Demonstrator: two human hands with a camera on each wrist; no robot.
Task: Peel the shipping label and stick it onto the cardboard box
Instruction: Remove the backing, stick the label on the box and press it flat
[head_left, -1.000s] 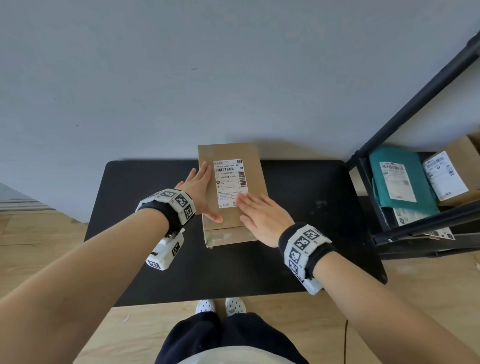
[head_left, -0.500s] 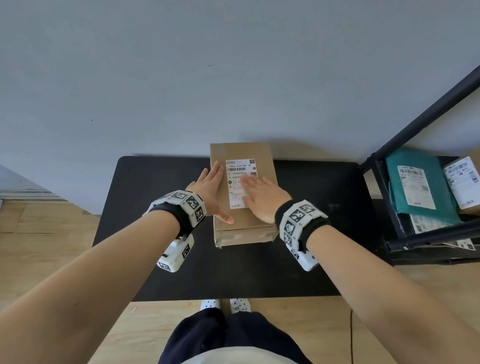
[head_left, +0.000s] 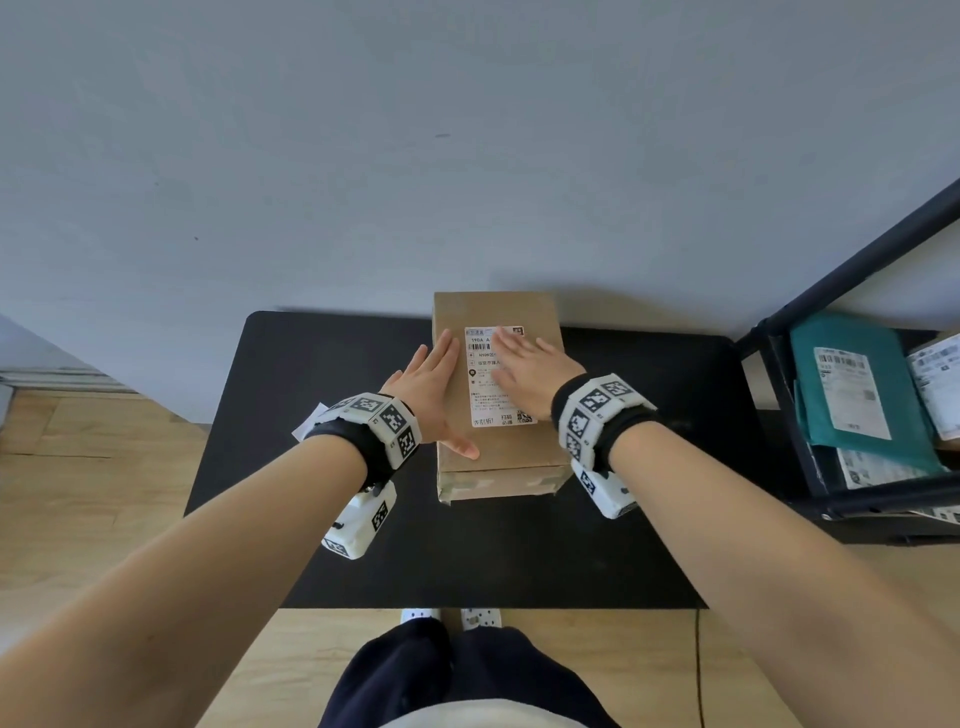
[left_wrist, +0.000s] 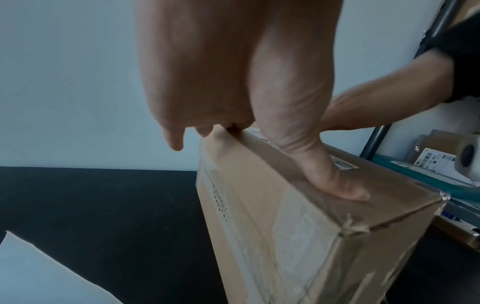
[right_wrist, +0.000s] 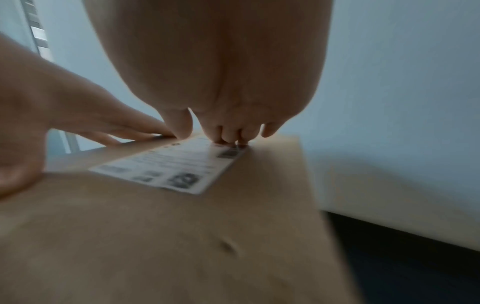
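Observation:
A brown cardboard box (head_left: 540, 312) stands at the back middle of the black table (head_left: 311, 364). A white shipping label (head_left: 485, 410) lies flat on its top face. My right hand (head_left: 524, 364) lies flat on the label with straight fingers, which reach its far end (right_wrist: 228, 142). My left hand (head_left: 431, 379) rests flat along the box's left top edge, thumb (left_wrist: 335, 183) pressed on the top near the front. In the right wrist view the label (right_wrist: 166, 168) shows below the fingers. Both hands hold nothing.
A black metal shelf (head_left: 857, 260) stands at the right, holding a teal mailer (head_left: 857, 395) and other labelled parcels. A white sheet of backing paper (left_wrist: 39, 275) lies on the table to the left, behind my left wrist. Wall directly behind the box.
My right hand has slid from the box's near right part up over the label toward its far end. My left hand has stayed on the left edge. The camera view has shifted.

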